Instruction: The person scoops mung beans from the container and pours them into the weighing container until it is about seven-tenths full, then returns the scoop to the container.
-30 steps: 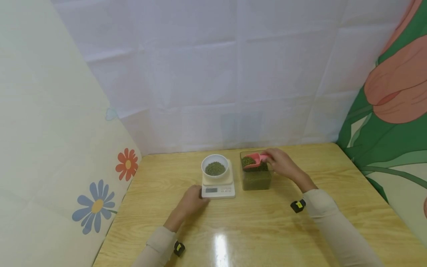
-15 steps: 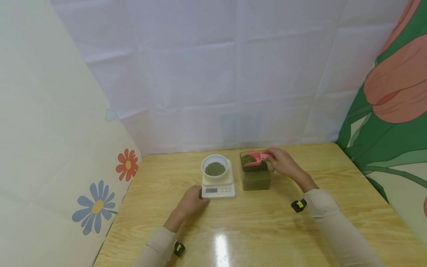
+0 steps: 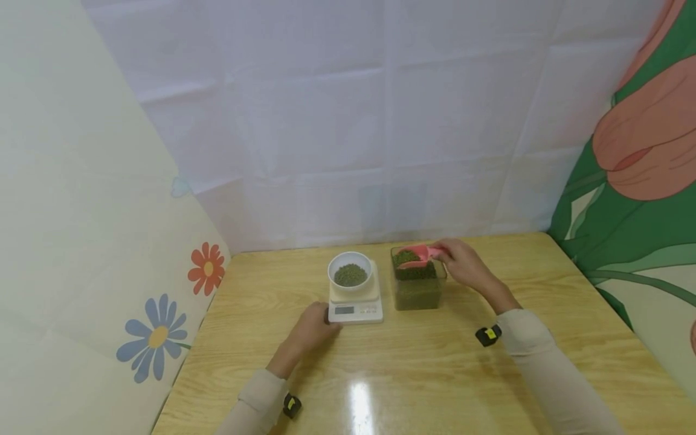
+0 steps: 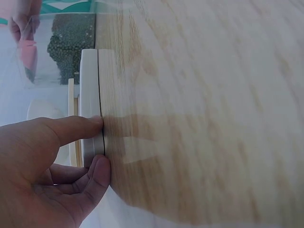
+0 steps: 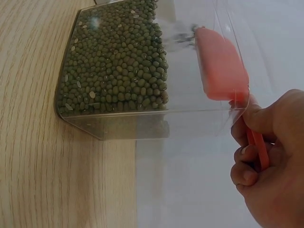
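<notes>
Grips with the left hand [image 4: 47,166], at eight o'clock, the edge of a flat white plastic scale [image 4: 90,107]. Shows at ten a clear box [image 4: 42,35] of small green beans [image 4: 71,45] and a pink plastic scoop [image 4: 28,56] in the right hand [image 4: 20,20]; at nine, a partly hidden white bowl [image 4: 42,110]; at three, pale wood-grain surface [image 4: 213,114].

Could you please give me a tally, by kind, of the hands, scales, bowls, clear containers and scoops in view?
2 hands: left hand, right hand
1 scale
1 bowl
1 clear container
1 scoop
Total: 6
</notes>
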Demonstrator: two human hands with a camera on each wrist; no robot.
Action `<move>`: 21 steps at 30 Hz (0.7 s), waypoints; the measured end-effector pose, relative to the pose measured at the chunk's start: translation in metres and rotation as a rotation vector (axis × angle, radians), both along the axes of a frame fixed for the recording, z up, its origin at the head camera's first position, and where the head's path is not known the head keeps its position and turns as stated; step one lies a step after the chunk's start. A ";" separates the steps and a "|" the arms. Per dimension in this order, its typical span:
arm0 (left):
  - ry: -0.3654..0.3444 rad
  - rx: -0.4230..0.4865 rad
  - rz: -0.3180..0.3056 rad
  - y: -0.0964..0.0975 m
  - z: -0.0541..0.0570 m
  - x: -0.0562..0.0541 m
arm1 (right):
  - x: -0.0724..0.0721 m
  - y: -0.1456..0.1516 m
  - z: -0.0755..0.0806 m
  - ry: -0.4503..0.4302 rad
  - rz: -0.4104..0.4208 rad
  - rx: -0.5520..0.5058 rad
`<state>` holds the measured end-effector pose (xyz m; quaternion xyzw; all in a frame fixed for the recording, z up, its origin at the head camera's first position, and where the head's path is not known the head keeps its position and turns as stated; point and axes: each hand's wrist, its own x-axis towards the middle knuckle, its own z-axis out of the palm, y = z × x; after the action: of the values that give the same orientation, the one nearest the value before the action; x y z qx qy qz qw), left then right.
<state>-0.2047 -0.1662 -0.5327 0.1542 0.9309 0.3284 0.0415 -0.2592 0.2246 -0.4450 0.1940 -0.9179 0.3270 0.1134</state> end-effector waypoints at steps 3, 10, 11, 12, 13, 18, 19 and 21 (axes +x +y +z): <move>0.002 0.000 -0.003 0.000 0.000 0.000 | 0.000 0.001 0.000 -0.003 -0.001 -0.003; 0.015 -0.002 -0.011 -0.001 0.000 0.000 | 0.000 0.002 -0.002 0.000 -0.001 -0.003; 0.014 -0.002 -0.011 -0.001 0.000 0.000 | 0.000 0.002 -0.002 0.001 -0.001 -0.004; 0.014 -0.002 -0.011 -0.001 0.000 0.000 | 0.000 0.002 -0.002 0.001 -0.001 -0.005; 0.014 -0.003 -0.011 -0.001 0.000 0.000 | 0.000 0.002 -0.002 0.002 -0.001 -0.006; 0.012 0.000 -0.009 -0.001 -0.001 -0.001 | 0.002 0.001 0.000 -0.009 -0.004 -0.004; 0.013 -0.001 -0.009 -0.001 -0.002 -0.001 | 0.002 0.001 0.000 -0.011 -0.004 -0.003; 0.014 -0.001 -0.010 -0.001 -0.001 -0.001 | 0.002 0.001 0.000 -0.016 -0.005 -0.002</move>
<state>-0.2056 -0.1669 -0.5340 0.1610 0.9307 0.3265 0.0368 -0.2571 0.2254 -0.4448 0.1888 -0.9189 0.3293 0.1074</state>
